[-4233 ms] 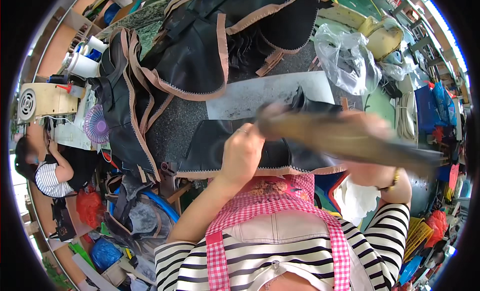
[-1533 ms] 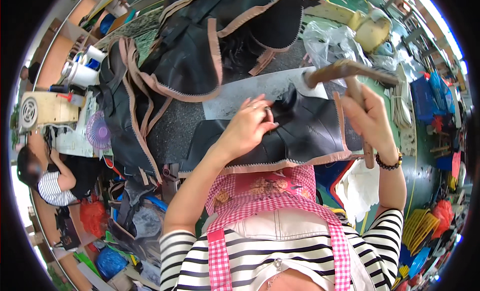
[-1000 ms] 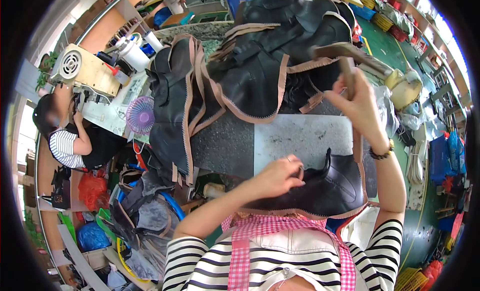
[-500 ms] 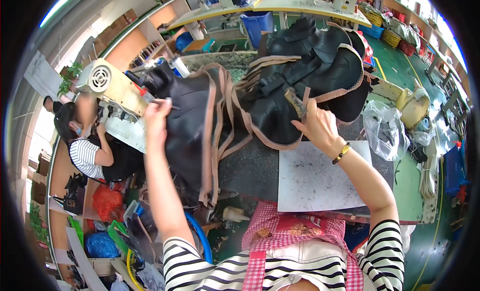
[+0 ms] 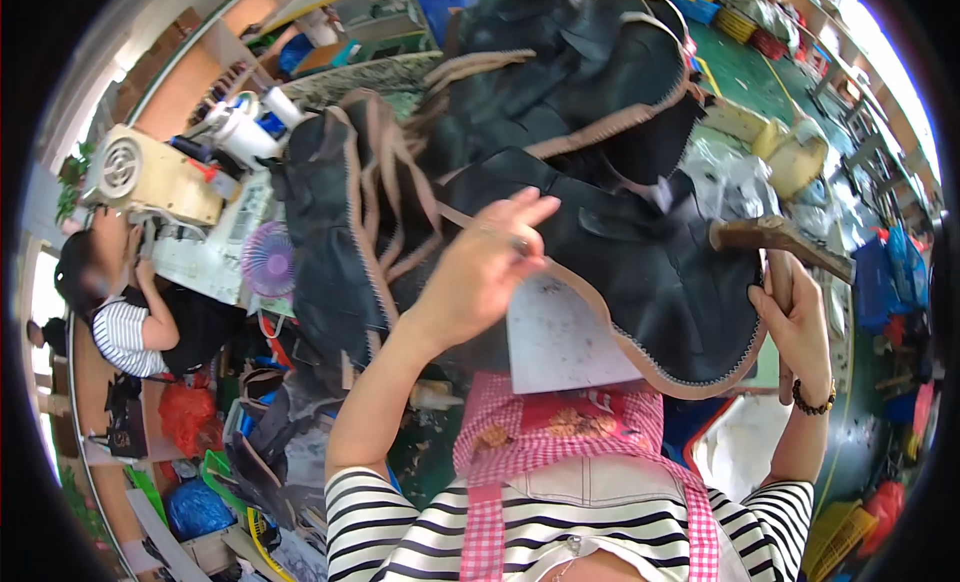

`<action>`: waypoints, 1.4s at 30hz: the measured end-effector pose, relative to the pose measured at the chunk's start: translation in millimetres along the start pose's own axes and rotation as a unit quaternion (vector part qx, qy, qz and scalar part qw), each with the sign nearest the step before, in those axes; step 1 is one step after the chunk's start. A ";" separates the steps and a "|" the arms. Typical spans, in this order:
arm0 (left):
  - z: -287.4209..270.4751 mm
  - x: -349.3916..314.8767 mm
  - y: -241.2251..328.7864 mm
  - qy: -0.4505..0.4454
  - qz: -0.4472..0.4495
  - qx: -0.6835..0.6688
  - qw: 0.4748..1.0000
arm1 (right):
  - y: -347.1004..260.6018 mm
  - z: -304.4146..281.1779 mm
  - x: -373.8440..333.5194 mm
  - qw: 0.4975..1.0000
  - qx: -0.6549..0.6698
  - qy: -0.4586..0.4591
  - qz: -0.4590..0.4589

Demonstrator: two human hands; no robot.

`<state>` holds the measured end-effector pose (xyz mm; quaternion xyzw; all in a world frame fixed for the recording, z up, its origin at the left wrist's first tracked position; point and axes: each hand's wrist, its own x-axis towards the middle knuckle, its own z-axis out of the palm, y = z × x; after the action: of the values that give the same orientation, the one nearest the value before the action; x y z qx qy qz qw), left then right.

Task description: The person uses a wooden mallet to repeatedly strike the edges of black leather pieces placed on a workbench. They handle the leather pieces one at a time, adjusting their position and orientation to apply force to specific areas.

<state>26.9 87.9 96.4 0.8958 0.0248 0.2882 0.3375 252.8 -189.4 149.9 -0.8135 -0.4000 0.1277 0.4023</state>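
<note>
A black leather piece point(image 5: 665, 292) with brown, zigzag-stitched edging spreads across the front of the worktable, partly over a white board point(image 5: 560, 332). My left hand point(image 5: 480, 272) hovers at its left edge, slightly blurred, fingers stretched out. A small dark glint shows by those fingers; I cannot make out what it is. My right hand point(image 5: 798, 327) is closed round the handle of a hammer point(image 5: 785, 244) beside the piece's right edge. The hammer's worn head lies crosswise above the hand. More black pieces with brown edging point(image 5: 560, 102) are heaped behind.
Another stack of edged black pieces point(image 5: 335, 222) sits at the left. Beyond it stand a sewing machine point(image 5: 155, 177), a purple fan point(image 5: 270, 260) and a seated person point(image 5: 130, 317). Clear plastic bags point(image 5: 725, 177) lie at the right back, near a yellowish machine part point(image 5: 795, 162).
A black piece now lies over the white board. My left hand has come from the left stack toward the middle. My right hand has moved right and nearer with the hammer. The view has shifted.
</note>
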 end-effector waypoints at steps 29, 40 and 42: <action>136.1 -8.6 -0.4 0.075 -0.334 -0.219 0.914 | 30.5 40.7 5.1 0.942 -0.072 -0.325 -0.031; 136.8 -3.7 3.3 0.050 -0.310 -0.151 0.937 | 27.1 28.6 15.4 0.975 0.025 -0.214 -0.055; 137.2 -5.6 3.3 0.040 -0.258 -0.088 0.961 | 5.4 16.8 17.1 0.978 0.027 -0.163 -0.125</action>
<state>94.9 3.0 12.5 0.8137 0.2428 0.2276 0.4766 258.0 -169.1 137.0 -0.7142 -0.5549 0.2182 0.3665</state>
